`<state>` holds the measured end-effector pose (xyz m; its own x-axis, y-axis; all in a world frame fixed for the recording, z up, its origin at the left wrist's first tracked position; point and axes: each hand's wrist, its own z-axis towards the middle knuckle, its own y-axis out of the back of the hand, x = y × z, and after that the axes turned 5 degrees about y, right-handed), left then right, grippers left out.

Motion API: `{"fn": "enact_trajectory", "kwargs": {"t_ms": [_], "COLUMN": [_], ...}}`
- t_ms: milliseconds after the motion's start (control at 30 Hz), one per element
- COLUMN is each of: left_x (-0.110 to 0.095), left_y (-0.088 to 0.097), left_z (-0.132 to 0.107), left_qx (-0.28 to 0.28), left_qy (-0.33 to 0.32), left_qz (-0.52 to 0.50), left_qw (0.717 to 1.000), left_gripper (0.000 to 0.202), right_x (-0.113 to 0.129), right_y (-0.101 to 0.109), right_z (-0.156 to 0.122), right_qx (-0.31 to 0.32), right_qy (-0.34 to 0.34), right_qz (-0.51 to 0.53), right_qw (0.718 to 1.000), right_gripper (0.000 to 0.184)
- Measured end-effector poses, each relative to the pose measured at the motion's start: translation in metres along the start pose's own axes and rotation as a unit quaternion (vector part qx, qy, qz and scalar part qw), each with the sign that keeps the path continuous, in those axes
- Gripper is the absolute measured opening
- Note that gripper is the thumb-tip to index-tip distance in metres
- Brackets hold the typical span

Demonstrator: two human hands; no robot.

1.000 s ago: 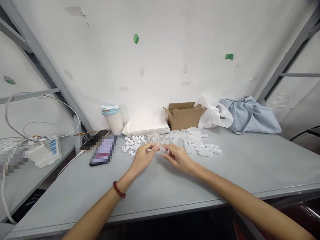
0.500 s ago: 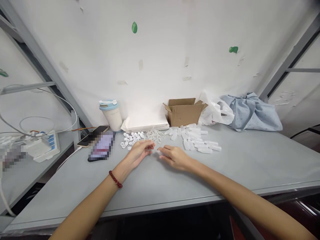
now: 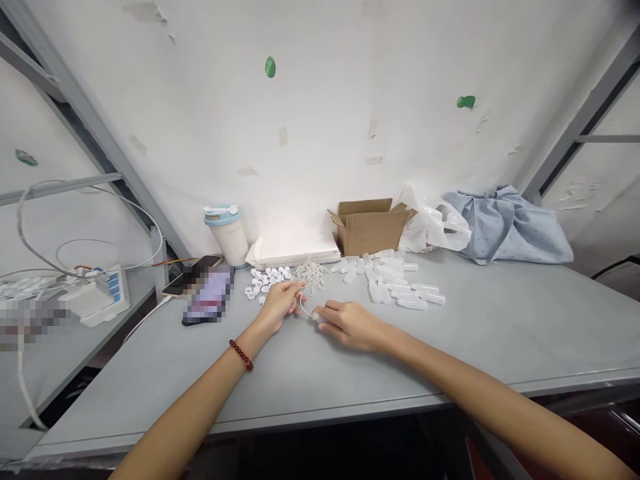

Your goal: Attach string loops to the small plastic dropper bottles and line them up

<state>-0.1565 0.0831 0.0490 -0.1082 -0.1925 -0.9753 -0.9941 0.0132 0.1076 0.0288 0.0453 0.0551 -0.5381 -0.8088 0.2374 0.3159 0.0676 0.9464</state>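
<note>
My left hand (image 3: pixel 280 305), with a dark red bead bracelet at the wrist, pinches a short white cord (image 3: pixel 305 311). The cord curves down to a small clear plastic tube (image 3: pixel 317 318) in my right hand (image 3: pixel 354 325). My right fingers are closed round this tube and hide most of it. Just beyond my hands lies a tangled heap of white cords (image 3: pixel 312 272). Small white plastic caps (image 3: pixel 270 275) are scattered to its left. On the right is a loose pile of translucent plastic tubes (image 3: pixel 393 279).
Along the wall stand a cup with a blue lid (image 3: pixel 228 233), a white paper stack (image 3: pixel 295 249), an open cardboard box (image 3: pixel 373 230), a white plastic bag (image 3: pixel 433 223) and a blue cloth bundle (image 3: pixel 510 230). Two phones (image 3: pixel 209 293) lie left on the grey table (image 3: pixel 390 380).
My hands have drawn slightly apart, the right one lower. The cord between them now shows plainly. The whole view has shifted a little.
</note>
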Motion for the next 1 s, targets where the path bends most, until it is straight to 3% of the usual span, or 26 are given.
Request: {"fn": "enact_trajectory", "kwargs": {"t_ms": [67,167,267,467,567,700,867,1000], "left_x": [0.000,-0.003,-0.007,-0.006,-0.005,-0.010,-0.018,-0.018], "left_y": [0.002,0.002,-0.001,-0.011,-0.011,-0.008,-0.003,0.000], "left_z": [0.000,-0.006,-0.017,-0.024,-0.022,-0.024,-0.028,-0.029], "left_qx": [-0.026,-0.082,-0.070,0.034,0.078,0.099,0.129,0.135], "left_qy": [-0.027,-0.143,-0.241,-0.194,-0.179,-0.161,-0.152,-0.173], "left_qz": [0.023,0.109,0.194,0.183,0.167,0.164,0.189,0.230], "left_qw": [0.999,0.980,0.948,0.963,0.966,0.968,0.961,0.948], "left_gripper": [0.027,0.028,0.024,0.023,0.027,0.027,0.028,0.027], "right_x": [-0.002,-0.007,-0.012,-0.018,-0.019,-0.019,-0.013,-0.007], "right_y": [-0.003,-0.007,-0.010,-0.015,-0.019,-0.023,-0.019,-0.014], "right_z": [0.000,0.001,0.002,0.004,0.004,0.003,0.003,0.004], "right_qx": [-0.018,-0.067,-0.115,-0.177,-0.185,-0.187,-0.187,-0.171], "right_qy": [-0.012,-0.029,-0.046,-0.059,-0.068,-0.070,-0.067,-0.115], "right_qz": [0.012,0.050,0.084,0.123,0.142,0.157,0.163,0.257], "right_qw": [1.000,0.996,0.989,0.975,0.970,0.967,0.966,0.944], "right_gripper": [0.026,0.026,0.025,0.018,0.023,0.033,0.023,0.021]}}
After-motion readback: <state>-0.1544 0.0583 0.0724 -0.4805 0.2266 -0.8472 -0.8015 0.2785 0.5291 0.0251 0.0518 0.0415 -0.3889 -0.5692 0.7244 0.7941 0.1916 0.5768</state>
